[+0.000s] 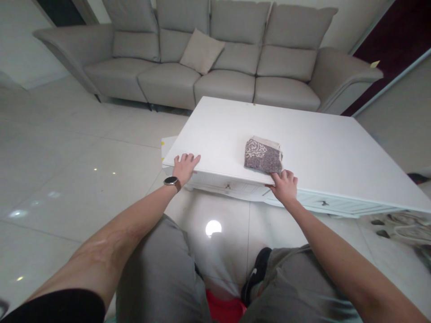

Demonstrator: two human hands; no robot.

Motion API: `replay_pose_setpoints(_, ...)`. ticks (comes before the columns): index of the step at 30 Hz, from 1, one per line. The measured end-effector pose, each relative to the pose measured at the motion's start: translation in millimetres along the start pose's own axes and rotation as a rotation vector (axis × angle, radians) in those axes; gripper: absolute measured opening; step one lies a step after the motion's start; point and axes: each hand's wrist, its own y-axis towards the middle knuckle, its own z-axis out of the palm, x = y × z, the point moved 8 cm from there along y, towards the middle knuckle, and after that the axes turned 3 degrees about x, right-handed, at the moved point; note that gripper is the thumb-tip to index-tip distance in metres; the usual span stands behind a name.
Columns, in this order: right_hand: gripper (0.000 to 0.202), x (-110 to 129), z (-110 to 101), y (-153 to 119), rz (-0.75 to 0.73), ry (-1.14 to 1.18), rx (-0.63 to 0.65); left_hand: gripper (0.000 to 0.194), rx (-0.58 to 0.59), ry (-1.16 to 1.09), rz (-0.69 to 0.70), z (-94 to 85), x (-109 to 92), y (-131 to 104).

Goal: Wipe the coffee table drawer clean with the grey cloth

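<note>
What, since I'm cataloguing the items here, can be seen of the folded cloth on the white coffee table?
The folded cloth is a compact, roughly rectangular bundle of mottled purplish-grey fabric, with a cream scrolling motif towards its far left. A paler layer shows along the far side. It looks like soft woven textile, perhaps a towel. It lies flat on the white coffee table, close to the near edge. The right hand is at its near right corner and appears to touch it.
</note>
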Motion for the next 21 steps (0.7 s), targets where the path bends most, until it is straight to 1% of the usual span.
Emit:
replay_pose_setpoints(4, 0.049, 3, -1, -2, -0.007, 0.016, -0.013, 0.072, -0.001, -0.027, -0.038, -2.0, -4, 0)
replay_pose_setpoints(7, 0.050, 5, -4, 0, 0.015, 0.045, -0.008, 0.072, 0.034, -0.062, -0.074, -4.8, -9, -1)
replay_pose_setpoints(9, 0.048, 7, -7, 1, 0.037, 0.046, 0.005, 0.074, 0.066, -0.076, -0.074, -6.3, -12, -4)
replay_pose_setpoints(12, 0.048, 13, -12, -2, 0.063, 0.038, 0.061, 0.076, 0.116, -0.085, -0.036, -7.7, -19, -12)
replay_pose_setpoints(15, 0.055, 20, -16, -10, 0.070, 0.075, 0.141, 0.067, 0.156, -0.150, 0.051, -13.2, -29, -21)
replay_pose_setpoints(17, 0.052, 25, -26, -18, 0.080, 0.137, 0.172, 0.057, 0.165, -0.241, 0.138, -26.5, -41, -30)
replay_pose_setpoints(18, 0.047, 27, -36, -22, 0.092, 0.188, 0.172, 0.051, 0.160, -0.306, 0.186, -38.4, -50, -38)
replay_pose_setpoints(19, 0.040, 30, -51, -27, 0.101, 0.266, 0.161, 0.046, 0.140, -0.387, 0.231, -54.6, -59, -48)
replay_pose_setpoints(20, 0.032, 34, -71, -33, 0.097, 0.376, 0.135, 0.040, 0.108, -0.481, 0.276, -75.3, -68, -61)
replay_pose_setpoints(21, 0.026, 38, -97, -41, 0.086, 0.506, 0.093, 0.036, 0.049, -0.594, 0.307, -100.5, -76, -77)
